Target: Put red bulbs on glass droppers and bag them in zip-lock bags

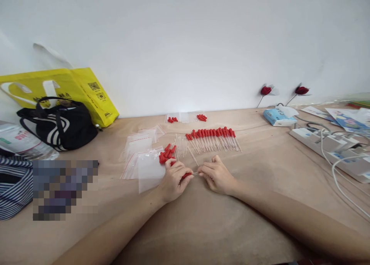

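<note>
Near the middle of the table, my left hand is closed on a red rubber bulb. My right hand pinches a thin clear tube whose left end meets that bulb. Just behind my left hand lies a pile of loose red bulbs. Several bare clear tubes lie beyond the hands, one of them slanting toward my right fingers. A row of tubes with red bulbs on their ends stretches to the right behind them. Clear plastic bags lie flat to the left.
At the back, more red bulbs rest on clear bags. A yellow bag and a black bag stand at left. On the right are a tissue pack, white power strips with cables, and two red flowers by the wall.
</note>
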